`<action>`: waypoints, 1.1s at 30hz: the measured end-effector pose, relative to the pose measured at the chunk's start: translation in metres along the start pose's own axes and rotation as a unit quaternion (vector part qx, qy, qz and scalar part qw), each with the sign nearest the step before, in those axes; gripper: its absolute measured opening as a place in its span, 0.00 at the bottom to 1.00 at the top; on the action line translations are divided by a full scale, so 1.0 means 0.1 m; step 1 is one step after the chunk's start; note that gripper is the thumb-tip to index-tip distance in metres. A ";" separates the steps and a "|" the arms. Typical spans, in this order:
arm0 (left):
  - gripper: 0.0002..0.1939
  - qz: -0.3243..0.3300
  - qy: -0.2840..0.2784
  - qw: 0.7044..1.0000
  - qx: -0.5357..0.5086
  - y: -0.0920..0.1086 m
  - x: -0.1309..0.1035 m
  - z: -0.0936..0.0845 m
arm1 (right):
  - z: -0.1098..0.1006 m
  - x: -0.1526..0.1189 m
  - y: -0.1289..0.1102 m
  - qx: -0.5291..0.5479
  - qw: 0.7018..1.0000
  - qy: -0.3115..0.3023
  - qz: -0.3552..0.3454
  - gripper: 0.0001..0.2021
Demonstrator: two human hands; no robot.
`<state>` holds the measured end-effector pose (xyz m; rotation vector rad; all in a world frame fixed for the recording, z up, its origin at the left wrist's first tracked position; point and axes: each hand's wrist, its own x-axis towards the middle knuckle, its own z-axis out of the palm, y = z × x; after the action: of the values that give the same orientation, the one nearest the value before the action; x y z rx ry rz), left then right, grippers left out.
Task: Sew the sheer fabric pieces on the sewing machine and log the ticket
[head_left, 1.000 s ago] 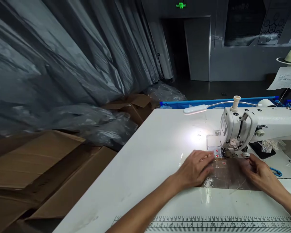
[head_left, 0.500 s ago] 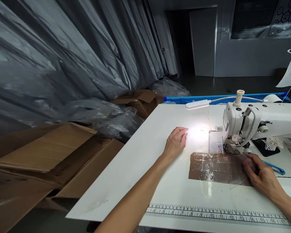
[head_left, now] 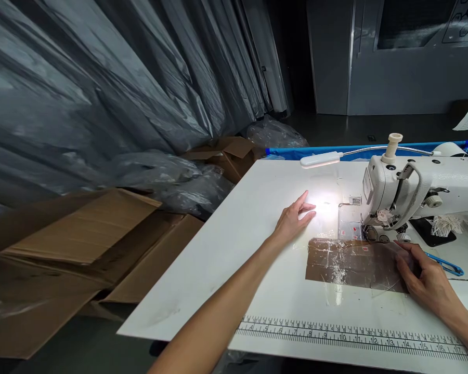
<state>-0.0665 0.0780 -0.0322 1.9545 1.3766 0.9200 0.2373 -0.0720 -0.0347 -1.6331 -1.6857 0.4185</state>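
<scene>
A brown, glossy see-through plastic sheet [head_left: 335, 262] lies flat on the white table, its far edge against the needle area of the sewing machine [head_left: 382, 187]. My right hand [head_left: 427, 275] grips the sheet's right end between thumb and fingers, just in front of the machine. Near the bright lamp spot, left of the machine, my left hand [head_left: 294, 218] is open over the tabletop with its fingers spread. It is beyond the sheet's left end and holds nothing. Blue thread snips [head_left: 446, 265] lie right of my right hand.
A white gooseneck lamp [head_left: 322, 159] reaches over the table [head_left: 203, 285]. A printed ruler [head_left: 335, 335] runs along its front edge. White lace [head_left: 446, 226] lies on a black pad beneath the machine arm. Open cardboard boxes [head_left: 89, 228] and clear plastic bags [head_left: 171, 176] stand left.
My left hand has moved slightly away from me and toward the lamp spot, and its fingers have spread. My right hand stays on the sheet's right end. The camera view has shifted slightly.
</scene>
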 end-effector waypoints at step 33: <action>0.13 0.267 -0.073 0.956 0.097 0.47 -0.38 0.15 | -0.07 0.07 -0.26 0.094 0.990 -0.050 0.096 0.19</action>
<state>-0.0370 0.0267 -0.0125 2.5576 0.8894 0.8681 0.2239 -0.0702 -0.0105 -1.6620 -1.5133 0.7437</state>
